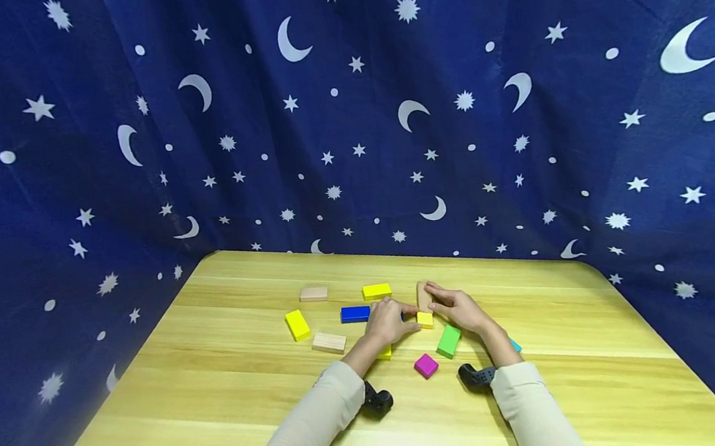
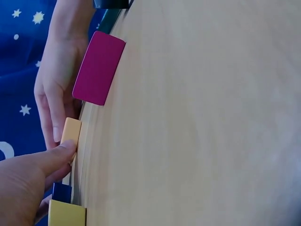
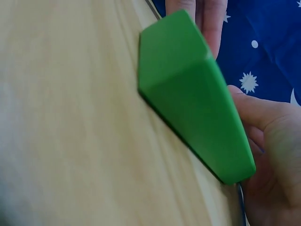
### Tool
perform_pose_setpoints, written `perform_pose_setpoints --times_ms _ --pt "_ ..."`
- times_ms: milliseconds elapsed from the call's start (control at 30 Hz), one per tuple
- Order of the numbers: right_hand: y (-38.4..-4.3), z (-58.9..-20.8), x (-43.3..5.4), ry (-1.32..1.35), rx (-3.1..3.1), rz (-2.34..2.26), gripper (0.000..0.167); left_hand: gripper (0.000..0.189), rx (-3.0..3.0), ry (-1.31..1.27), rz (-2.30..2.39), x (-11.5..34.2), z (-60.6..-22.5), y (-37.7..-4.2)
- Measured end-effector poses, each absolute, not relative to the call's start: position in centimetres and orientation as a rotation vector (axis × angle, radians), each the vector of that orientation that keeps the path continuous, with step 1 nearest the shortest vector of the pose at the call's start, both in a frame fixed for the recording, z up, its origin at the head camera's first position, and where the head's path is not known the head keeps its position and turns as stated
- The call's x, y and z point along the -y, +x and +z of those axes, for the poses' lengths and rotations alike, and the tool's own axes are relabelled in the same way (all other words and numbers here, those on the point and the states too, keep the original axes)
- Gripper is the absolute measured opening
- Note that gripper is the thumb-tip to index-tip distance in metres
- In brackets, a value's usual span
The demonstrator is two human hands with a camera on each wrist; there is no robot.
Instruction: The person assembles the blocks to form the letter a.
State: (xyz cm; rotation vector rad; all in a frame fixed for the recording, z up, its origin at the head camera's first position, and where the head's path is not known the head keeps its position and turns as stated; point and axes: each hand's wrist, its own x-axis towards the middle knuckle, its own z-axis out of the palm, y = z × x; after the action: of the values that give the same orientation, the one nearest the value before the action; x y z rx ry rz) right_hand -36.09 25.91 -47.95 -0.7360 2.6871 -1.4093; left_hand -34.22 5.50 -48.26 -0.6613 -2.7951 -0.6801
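Observation:
My left hand (image 1: 390,321) pinches a small orange-yellow block (image 1: 424,320); in the left wrist view its thumb lies against that block (image 2: 71,130). Just beyond stands a plain wooden block (image 1: 422,295), with the thumb and fingers of my right hand (image 1: 463,311) at its right side, gripping it. The two blocks sit close together; whether they touch cannot be made out. Below the right hand lies a green block (image 1: 449,341), large in the right wrist view (image 3: 188,99), where it hides part of the fingers. A magenta block (image 1: 426,366) rests nearer me.
Left of the hands lie a blue block (image 1: 355,314), yellow blocks (image 1: 376,291) (image 1: 298,325) and plain wooden blocks (image 1: 313,294) (image 1: 329,342). Another yellow block (image 1: 384,353) is partly under the left wrist. A light blue block (image 1: 515,345) shows beside the right forearm. A patterned curtain (image 1: 346,121) borders the table.

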Motion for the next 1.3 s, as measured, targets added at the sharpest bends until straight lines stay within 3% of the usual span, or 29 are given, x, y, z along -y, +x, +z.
perform_pose_setpoints --times_ms 233,600,1067,1300 --pt "-35.6 -47.6 -25.6 -0.708 -2.696 -1.383 0.045 0.036 2.773 -0.674 -0.678 -5.5 -48.3 -34.2" --pt "-32.7 -44.2 -24.6 -0.734 -2.600 -1.344 0.059 0.036 2.754 -0.680 -0.738 -5.4 -48.4 -34.3" --pt "-33.2 -44.5 -25.0 -0.753 -2.582 -1.355 0.058 0.038 2.757 -0.710 -0.843 -5.4 -48.0 -34.5" --pt "-33.3 -44.6 -25.1 -0.769 -2.557 -1.362 0.059 0.028 2.620 -0.785 -0.853 -5.6 -47.7 -33.8"
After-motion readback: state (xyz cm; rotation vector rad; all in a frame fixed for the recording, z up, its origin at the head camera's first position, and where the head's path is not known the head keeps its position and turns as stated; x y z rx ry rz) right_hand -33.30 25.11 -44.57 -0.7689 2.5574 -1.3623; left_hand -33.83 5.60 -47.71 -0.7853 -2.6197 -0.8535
